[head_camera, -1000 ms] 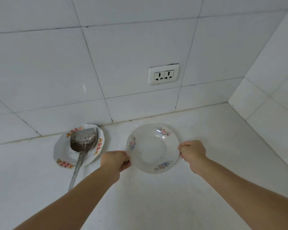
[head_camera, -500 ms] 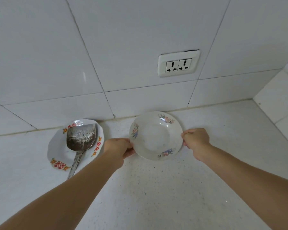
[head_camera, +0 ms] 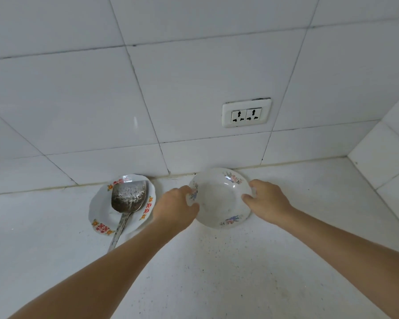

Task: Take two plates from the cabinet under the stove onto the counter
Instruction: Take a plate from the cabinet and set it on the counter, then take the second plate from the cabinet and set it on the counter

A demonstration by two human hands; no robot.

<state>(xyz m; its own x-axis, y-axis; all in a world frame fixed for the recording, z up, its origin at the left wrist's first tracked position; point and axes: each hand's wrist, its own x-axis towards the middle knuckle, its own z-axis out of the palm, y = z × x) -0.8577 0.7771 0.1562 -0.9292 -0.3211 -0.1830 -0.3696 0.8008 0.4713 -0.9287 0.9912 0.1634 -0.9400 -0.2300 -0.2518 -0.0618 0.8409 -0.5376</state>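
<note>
A white plate with small pink and blue flowers (head_camera: 219,199) lies on the white counter (head_camera: 217,272), close to the tiled back wall. My left hand (head_camera: 174,206) grips its left rim, thumb over the edge. My right hand (head_camera: 266,199) holds the right rim, fingers curled onto it. I cannot tell whether one plate or a stack is between my hands. The cabinet under the stove is out of view.
Left of it sits another white plate with red and orange marks (head_camera: 101,215), a metal spatula (head_camera: 127,201) resting in it with its handle pointing toward me. A double wall socket (head_camera: 246,115) is above. A side wall closes the corner at right.
Both hands have carried the flowered plate away from me toward the back wall and down to the counter. The spatula plate has not moved.
</note>
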